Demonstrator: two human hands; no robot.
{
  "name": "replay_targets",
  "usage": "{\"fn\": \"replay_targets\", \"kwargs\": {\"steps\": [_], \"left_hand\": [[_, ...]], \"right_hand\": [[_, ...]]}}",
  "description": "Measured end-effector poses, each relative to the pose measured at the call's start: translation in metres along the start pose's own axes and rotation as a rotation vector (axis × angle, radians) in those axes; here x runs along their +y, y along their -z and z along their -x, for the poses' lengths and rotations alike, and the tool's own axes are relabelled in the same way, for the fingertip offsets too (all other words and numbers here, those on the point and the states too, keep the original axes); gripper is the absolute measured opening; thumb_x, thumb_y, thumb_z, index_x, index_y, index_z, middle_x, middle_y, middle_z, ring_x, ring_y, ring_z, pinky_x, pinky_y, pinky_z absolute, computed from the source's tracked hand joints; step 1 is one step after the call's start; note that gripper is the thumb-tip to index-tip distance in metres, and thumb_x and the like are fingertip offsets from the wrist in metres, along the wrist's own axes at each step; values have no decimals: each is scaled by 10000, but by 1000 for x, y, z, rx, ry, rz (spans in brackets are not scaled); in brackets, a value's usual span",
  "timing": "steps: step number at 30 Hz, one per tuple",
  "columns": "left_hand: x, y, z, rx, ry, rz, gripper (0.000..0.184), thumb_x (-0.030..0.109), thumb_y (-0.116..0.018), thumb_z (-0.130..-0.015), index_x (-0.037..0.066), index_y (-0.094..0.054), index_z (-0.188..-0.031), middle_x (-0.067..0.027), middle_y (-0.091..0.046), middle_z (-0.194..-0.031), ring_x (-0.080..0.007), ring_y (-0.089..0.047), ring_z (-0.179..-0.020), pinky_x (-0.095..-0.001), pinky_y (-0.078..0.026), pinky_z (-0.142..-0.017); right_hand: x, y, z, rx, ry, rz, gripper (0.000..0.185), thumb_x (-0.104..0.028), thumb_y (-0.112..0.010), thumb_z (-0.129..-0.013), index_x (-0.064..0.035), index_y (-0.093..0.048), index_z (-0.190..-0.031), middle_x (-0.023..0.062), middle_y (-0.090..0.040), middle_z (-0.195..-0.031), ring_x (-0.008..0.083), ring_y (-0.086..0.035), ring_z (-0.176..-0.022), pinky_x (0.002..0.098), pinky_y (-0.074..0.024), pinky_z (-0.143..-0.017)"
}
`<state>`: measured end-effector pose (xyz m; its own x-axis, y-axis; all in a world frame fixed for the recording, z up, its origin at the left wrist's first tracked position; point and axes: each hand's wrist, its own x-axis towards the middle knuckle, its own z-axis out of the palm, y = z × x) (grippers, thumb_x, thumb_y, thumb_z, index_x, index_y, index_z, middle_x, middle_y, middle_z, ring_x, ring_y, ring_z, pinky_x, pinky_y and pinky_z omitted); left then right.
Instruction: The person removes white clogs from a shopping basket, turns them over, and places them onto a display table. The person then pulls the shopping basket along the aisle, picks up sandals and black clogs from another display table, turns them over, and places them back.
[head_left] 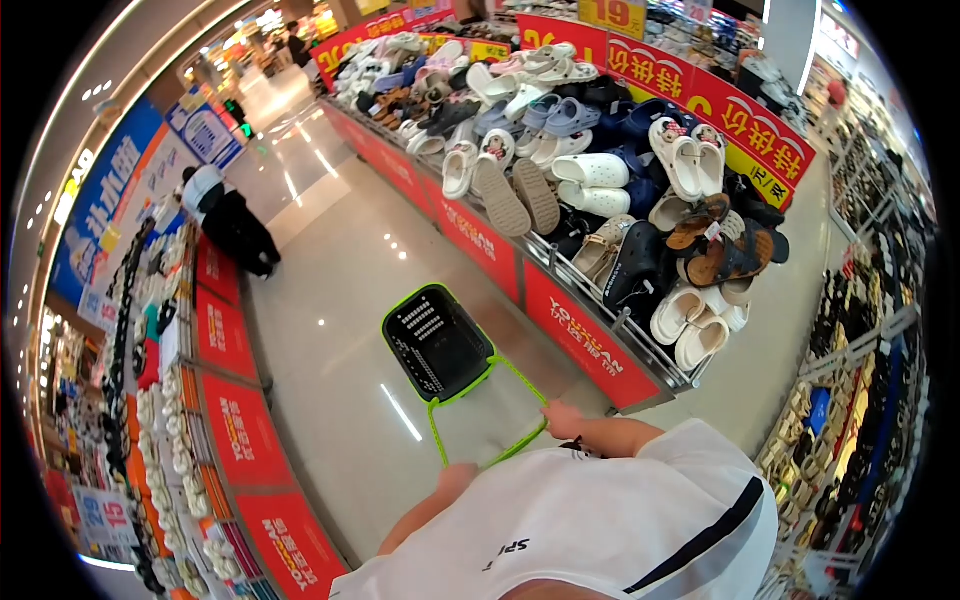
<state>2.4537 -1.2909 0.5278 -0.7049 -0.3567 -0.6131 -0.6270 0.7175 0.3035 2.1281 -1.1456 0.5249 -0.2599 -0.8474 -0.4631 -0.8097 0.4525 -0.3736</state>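
A black shopping basket (440, 340) with a lime-green rim stands on the floor in front of me, and only its slotted walls and bottom show inside. Its lime-green handle frame (522, 382) reaches back toward my body. My right hand (562, 418) is closed on the right side of this handle, with a dark band at the wrist. Lower and to the left, my left hand (458, 478) is closed at the handle's left end, its fingers partly hidden. My white shirt (560, 510) covers the near part of the handle.
Along the right stands a bin heaped with clogs and sandals (590, 185), its red side panel (590, 345) beside the aisle. A shoe display with red panels (235, 425) lines the left. Farther ahead, a person in dark trousers (235, 230) is at that display. Shoe racks (850, 400) are at far right.
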Motion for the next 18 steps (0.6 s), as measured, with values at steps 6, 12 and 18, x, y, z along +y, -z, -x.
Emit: {"fn": "replay_targets", "kwargs": {"steps": [6, 12, 18], "left_hand": [[-43, 40, -55, -56, -102, -25, 379, 411, -512, -963, 84, -669, -1074, -193, -705, -1067, -395, -674, -1021, -522, -531, -844], [-91, 52, -114, -126, -68, -37, 460, 448, -601, -935, 61, -655, -1179, -226, -678, -1178, -401, -633, -1122, -503, -511, -947], [-127, 36, -159, -63, 30, 193, 665, 475, -705, -839, -29, -605, -1262, -272, -640, -1228, -417, -612, -1165, -485, -498, -1003]], "right_hand": [[-10, -12, -14, 85, -410, -147, 499, -288, -660, -871, -100, -560, -1322, 192, -571, -1299, 392, -581, -1201, 513, -514, -962], [27, -73, 1, -62, -430, -225, 455, -456, -586, -869, -67, -735, -1053, 212, -709, -1099, 385, -660, -1068, 467, -525, -929], [44, -81, 34, -146, -472, -171, 469, -443, -552, -852, -60, -744, -1042, 199, -719, -1076, 392, -674, -1031, 480, -527, -906]]}}
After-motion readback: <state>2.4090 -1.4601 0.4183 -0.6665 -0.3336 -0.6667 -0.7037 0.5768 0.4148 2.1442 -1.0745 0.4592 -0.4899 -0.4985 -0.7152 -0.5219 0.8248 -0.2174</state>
